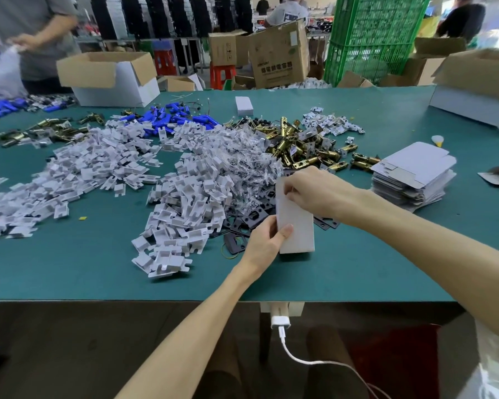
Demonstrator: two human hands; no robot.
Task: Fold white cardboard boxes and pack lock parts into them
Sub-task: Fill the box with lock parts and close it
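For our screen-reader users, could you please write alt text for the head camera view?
Two hands hold a white box at a green table: the left hand grips its lower side, the right hand pinches its top end. Behind lie heaps of white inserts, brass latches, black plates and blue parts; a stack of flat box blanks sits to the right.

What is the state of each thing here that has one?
Near small white cardboard box: folded up, upright.
Left hand: grips its lower edge.
Right hand: pinches its top end.
Stack of white cardboard blanks: flat, unfolded.
Large brown cardboard carton: flaps open.
Far small white cardboard box: closed.
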